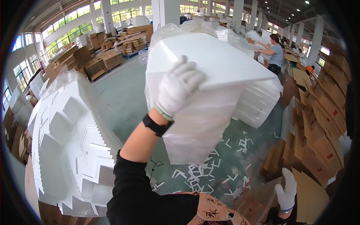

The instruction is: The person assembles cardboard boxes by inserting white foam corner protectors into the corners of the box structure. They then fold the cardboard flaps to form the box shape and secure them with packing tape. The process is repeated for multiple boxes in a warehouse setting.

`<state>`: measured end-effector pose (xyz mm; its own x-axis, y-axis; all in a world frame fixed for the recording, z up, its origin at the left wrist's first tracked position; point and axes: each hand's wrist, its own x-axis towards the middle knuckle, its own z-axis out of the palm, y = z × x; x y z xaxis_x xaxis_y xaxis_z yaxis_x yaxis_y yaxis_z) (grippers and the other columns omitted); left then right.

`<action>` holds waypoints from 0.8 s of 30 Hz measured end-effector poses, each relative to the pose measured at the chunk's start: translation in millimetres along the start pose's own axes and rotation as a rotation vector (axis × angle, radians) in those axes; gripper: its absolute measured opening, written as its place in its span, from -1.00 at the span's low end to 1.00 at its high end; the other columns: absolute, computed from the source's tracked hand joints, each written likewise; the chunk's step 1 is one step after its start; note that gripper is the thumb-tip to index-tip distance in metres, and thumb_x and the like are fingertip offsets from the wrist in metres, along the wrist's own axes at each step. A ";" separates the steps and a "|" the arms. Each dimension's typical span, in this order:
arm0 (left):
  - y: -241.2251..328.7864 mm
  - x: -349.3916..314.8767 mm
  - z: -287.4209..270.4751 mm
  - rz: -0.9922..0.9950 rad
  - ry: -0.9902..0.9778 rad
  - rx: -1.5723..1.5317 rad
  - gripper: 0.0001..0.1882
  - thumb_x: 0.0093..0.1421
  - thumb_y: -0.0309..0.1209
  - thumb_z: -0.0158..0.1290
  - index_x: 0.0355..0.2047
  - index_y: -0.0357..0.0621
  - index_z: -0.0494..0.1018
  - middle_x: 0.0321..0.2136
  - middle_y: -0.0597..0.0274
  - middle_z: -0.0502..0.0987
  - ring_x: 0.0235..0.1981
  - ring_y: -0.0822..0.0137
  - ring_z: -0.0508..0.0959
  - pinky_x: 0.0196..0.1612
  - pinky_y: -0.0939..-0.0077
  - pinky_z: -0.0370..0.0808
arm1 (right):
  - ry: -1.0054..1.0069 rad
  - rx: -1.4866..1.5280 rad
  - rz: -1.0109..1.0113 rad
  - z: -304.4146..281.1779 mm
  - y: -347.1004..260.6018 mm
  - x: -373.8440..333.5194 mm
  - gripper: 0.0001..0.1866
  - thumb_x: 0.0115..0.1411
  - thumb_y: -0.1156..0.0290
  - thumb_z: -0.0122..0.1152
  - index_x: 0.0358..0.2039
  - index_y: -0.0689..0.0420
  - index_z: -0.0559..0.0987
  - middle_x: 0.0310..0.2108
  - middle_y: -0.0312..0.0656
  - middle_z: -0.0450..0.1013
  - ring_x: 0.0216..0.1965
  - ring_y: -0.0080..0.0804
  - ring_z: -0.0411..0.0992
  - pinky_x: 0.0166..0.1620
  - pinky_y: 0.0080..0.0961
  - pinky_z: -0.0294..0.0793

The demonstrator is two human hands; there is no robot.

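My left hand (179, 85), in a white knit glove, reaches over the near edge of a tall stack of white foam sheets (221, 56) wrapped in clear film. Its fingers are slightly bent and apart, a little blurred, with nothing seen in them. Whether they press on the top sheet, I cannot tell. Low on the right, my right hand (286, 190), also gloved in white, is open with the thumb apart from the fingers. It holds nothing and is nearest to brown cardboard (309, 195).
Stepped white foam pieces (71, 146) fill the left side. White L-shaped scraps (198, 174) litter the green floor (120, 90). Rows of folded cardboard boxes (318, 131) line the right. Beyond the stack a person (276, 54) handles film; more cartons (103, 63) stand far left.
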<state>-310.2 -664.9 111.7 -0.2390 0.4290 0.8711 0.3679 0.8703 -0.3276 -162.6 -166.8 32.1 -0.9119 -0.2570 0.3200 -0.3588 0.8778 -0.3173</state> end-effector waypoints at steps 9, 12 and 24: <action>256.5 35.9 -13.6 0.398 0.216 -1.036 -0.66 0.06 -0.32 0.07 -0.17 -0.18 0.53 -0.15 0.08 0.53 0.09 0.05 0.48 0.23 0.06 0.42 | 0.340 1.761 0.287 -7.3 -46.9 47.7 -0.27 0.36 -0.08 -0.10 0.29 0.29 0.24 0.16 0.03 0.36 0.12 -0.12 0.37 0.16 -0.19 0.36; 315.0 32.0 6.7 0.524 0.307 -1.236 -0.65 0.06 -0.33 0.06 -0.15 -0.21 0.54 -0.14 0.06 0.53 0.08 0.05 0.49 0.22 0.08 0.43 | 0.602 1.677 0.412 -29.7 -41.8 5.2 -0.39 0.37 0.07 -0.06 0.24 0.29 0.29 0.14 0.01 0.37 0.12 -0.14 0.38 0.18 -0.20 0.36; 505.8 116.6 -4.9 1.091 0.228 -1.693 -0.60 -0.04 -0.39 0.17 -0.12 -0.12 0.52 -0.14 0.14 0.53 -0.08 0.15 0.54 0.13 0.14 0.49 | 2.010 0.911 0.673 -130.3 -25.3 -381.9 -0.58 0.35 0.39 0.04 0.16 0.31 0.32 0.06 -0.02 0.43 0.07 -0.13 0.44 0.17 -0.22 0.47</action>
<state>-147.6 -175.9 49.4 0.6660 0.3635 0.6515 0.5879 -0.7933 -0.1584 220.8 -38.2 34.2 0.1814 0.9832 0.0213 -0.6846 0.1418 -0.7150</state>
